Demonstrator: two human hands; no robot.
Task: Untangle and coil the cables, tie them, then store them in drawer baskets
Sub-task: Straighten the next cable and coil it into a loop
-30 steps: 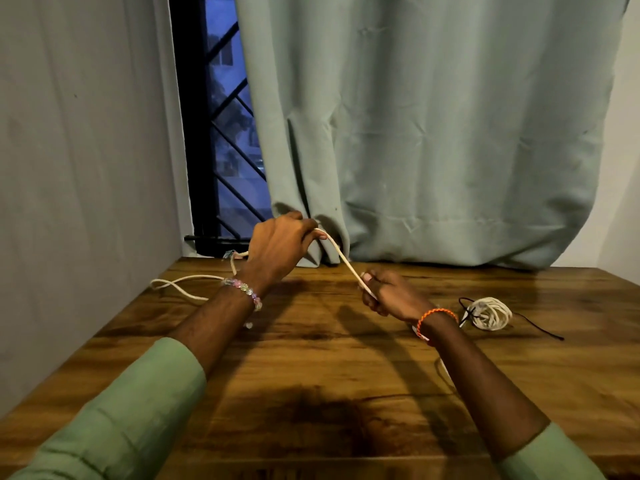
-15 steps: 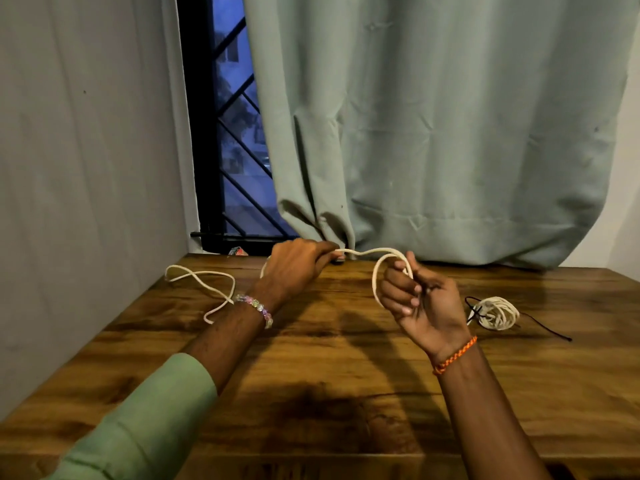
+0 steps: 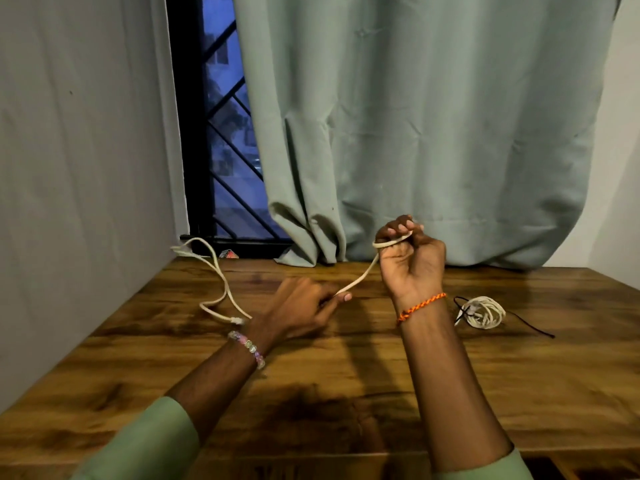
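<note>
The right hand (image 3: 412, 258) has risen, fingers curled round a loop of white cable (image 3: 360, 276). The left hand (image 3: 304, 308) has dropped toward the wooden table (image 3: 346, 382), pinching that cable.

Right hand (image 3: 410, 258) raised, palm toward camera, fingers curled tight. Left hand (image 3: 304, 308) low, palm down, fingertips pinched together.

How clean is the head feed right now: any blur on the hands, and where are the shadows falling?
Head view: the left hand is smeared by motion blur, while the right hand and the white cable looped over it read sharper; both forearms cast dark shadows on the wooden table towards the camera; the room is dim with blue dusk in the window; the wide lens bows the edges.
</note>
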